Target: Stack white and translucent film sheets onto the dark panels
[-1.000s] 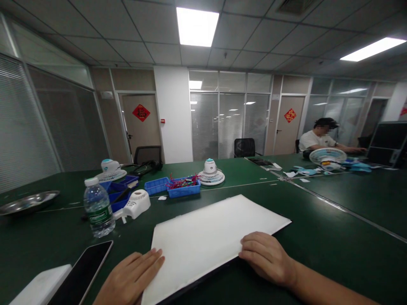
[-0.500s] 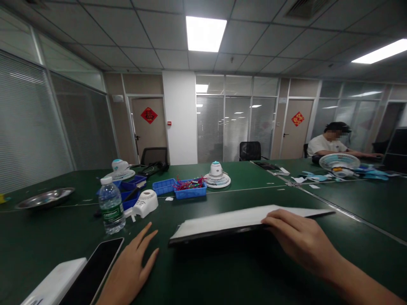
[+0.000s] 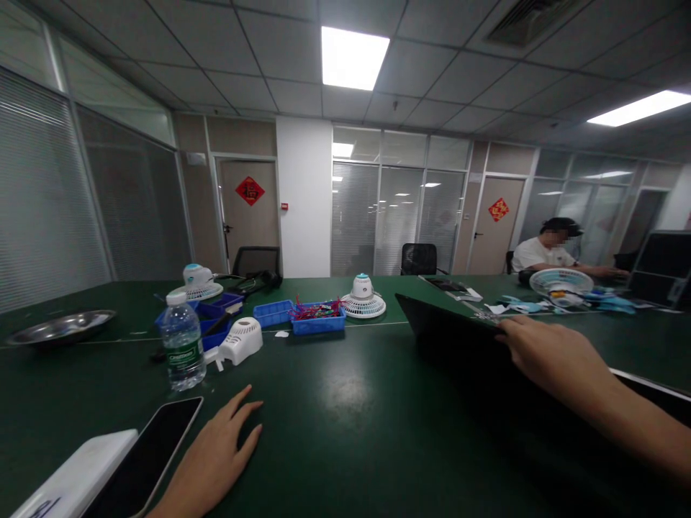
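Observation:
My right hand (image 3: 556, 360) grips the top edge of a thin, flat black panel (image 3: 458, 345), which stands tilted at the right of the table; its exact kind cannot be told. My left hand (image 3: 210, 453) lies low over the green table, fingers apart, holding nothing. Just left of it is a black-screened phone (image 3: 145, 460), and beside that a white box-like item (image 3: 75, 471) with dark marks. A clear water bottle (image 3: 183, 345) with a green label stands beyond the phone. My right forearm hides part of the panel and what lies behind it.
Beyond the bottle are a white plastic housing (image 3: 242, 342), blue trays (image 3: 318, 326), one with red wires, and a white fan part (image 3: 363, 298). A metal dish (image 3: 59, 327) sits far left. At the right, a person (image 3: 545, 252) sits behind a fan grille (image 3: 561, 280).
My right hand has moved right with the panel, tilting it up so its dark face shows instead of the pale top. My left hand has barely shifted.

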